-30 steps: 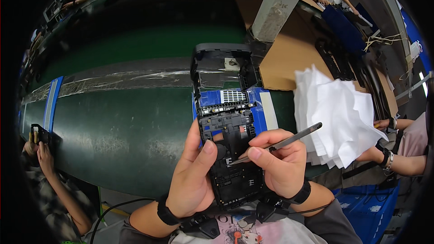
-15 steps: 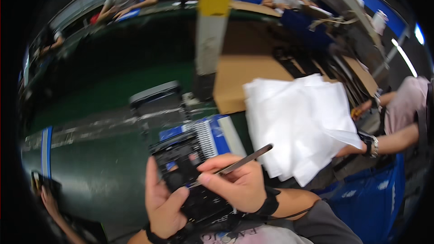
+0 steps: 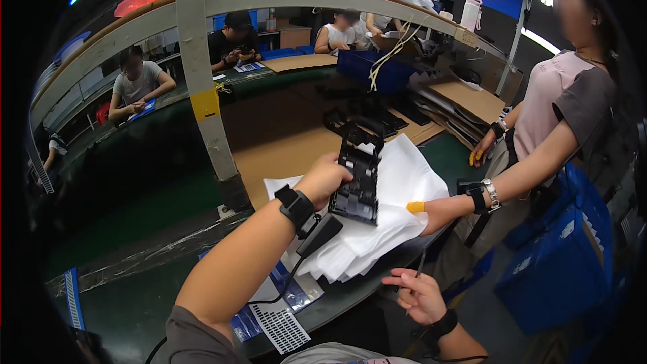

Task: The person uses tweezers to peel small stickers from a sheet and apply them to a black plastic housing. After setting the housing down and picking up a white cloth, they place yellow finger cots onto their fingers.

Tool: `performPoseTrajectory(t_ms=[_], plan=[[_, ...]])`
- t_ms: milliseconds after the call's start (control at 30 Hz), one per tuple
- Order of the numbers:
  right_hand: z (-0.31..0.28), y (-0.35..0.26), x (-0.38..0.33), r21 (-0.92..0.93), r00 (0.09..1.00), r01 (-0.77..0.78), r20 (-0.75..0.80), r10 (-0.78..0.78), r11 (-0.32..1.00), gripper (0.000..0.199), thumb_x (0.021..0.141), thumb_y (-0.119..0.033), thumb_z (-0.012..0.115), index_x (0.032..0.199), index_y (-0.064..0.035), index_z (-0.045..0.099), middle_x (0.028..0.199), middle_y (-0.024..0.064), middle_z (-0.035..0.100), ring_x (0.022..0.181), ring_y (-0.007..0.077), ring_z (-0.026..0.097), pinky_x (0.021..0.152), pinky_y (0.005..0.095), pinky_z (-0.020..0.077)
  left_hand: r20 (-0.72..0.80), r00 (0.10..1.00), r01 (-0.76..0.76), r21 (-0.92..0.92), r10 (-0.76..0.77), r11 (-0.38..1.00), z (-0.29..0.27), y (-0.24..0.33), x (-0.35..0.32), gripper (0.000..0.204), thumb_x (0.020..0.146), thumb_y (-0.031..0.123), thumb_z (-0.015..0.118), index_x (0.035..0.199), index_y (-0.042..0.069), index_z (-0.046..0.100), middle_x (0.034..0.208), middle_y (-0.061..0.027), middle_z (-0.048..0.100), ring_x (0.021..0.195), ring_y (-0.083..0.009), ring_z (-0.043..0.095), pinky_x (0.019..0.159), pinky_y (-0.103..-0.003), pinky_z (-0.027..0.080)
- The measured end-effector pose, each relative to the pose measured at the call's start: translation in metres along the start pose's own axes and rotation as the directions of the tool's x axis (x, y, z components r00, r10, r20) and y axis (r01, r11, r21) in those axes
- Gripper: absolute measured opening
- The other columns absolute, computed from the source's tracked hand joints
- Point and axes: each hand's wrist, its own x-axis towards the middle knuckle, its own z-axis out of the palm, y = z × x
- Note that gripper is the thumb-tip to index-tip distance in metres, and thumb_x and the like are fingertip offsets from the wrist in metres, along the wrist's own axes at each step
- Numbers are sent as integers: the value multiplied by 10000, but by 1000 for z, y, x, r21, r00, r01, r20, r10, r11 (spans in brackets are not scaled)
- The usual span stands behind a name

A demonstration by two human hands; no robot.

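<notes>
1 tweezers (image 3: pixel 422 263), 1 bottle (image 3: pixel 471 13)

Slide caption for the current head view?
Left hand holds a black frame over white sheets; right hand holds a thin tool.

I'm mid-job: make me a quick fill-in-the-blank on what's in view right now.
1. The person's ____ hand holds the black housing.
2. In view, the housing overlaps the ____ sheets.
3. A co-worker's hand, touching the sheets, wears a ____ finger cover.
4. The large bin at lower right is ____.

Missing words: left; white; yellow; blue.
</notes>
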Motion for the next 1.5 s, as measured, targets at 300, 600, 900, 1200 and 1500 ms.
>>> performPoseTrajectory(t_ms=[300,600,900,1200,1500], plan=[[17,27,91,339,997,56,23,-68,939,57,751,-62,559,771,-96,519,588,-5,479,381,77,341,416,224,298,-44,998,24,906,39,422,6,-70,-9,743,714,607,474,1250,102,379,1155,-291,414,1032,-391,453,903,-377,343],[139,45,17,130,900,-190,419,120,973,272,826,-149,498,1063,-18,479,983,88,542,891,185,540,758,309,450,-80,925,-157,810,372,565,-4,18,-212,697,750,468,537,1295,111,290,1182,-336,334,1063,-463,388,901,-429,321],[295,119,114,-214,500,-234,810,306,948,182,810,-120,512,969,-32,515,872,65,563,738,145,552,622,271,450,-454,416,77,881,788,467,-68,18,-360,854,660,367,689,1268,-39,248,1240,-283,286,1147,-398,309,962,-391,251],[400,205,221,-80,529,-446,780,334,892,68,771,-28,497,820,-65,528,573,-7,478,408,64,324,412,219,295,-387,581,420,896,716,143,-277,73,-307,620,683,385,651,1204,127,437,1105,-247,369,953,-394,453,834,-398,385],[390,225,219,-365,793,-445,265,549,818,359,821,-223,521,1089,0,433,888,178,588,366,100,323,348,234,289,-556,816,532,829,160,171,-413,-14,-219,725,709,443,593,1284,108,304,1220,-246,388,1063,-373,444,892,-376,357]])
